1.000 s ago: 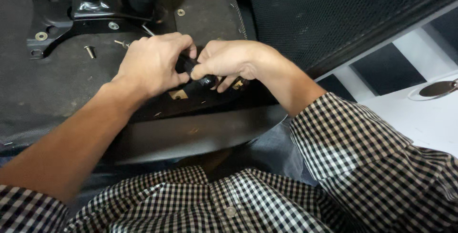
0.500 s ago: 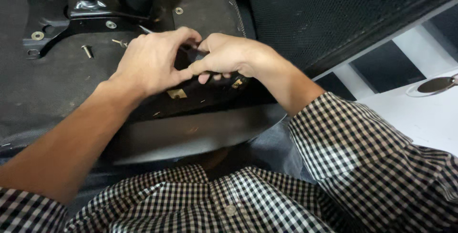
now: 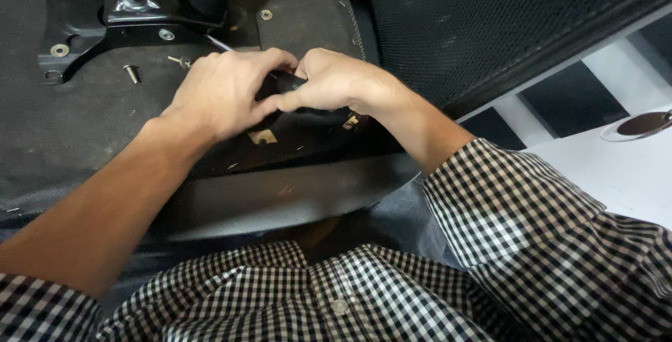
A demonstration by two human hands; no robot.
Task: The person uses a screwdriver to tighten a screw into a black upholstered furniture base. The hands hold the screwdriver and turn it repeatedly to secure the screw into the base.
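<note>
Both hands meet over the dark underside of an upturned chair seat [image 3: 84, 125]. My left hand [image 3: 224, 93] and my right hand [image 3: 332, 79] are closed together around a small black tool handle [image 3: 285, 81]; a thin metal shaft [image 3: 218, 43] sticks out past my left hand toward the upper left. The tool's tip is hidden. A small brass-coloured fitting [image 3: 262, 136] shows just below my left hand, another [image 3: 350, 122] under my right wrist.
A black metal base plate [image 3: 77, 30] with bolt holes sits at the upper left, with two loose screws [image 3: 131, 73] beside it. A black mesh chair back [image 3: 490, 27] fills the upper right. A white surface [image 3: 616, 167] with a round dark object lies at right.
Both hands have shifted slightly up on the seat together, still closed on the tool; the left fingers have moved a little over the handle.
</note>
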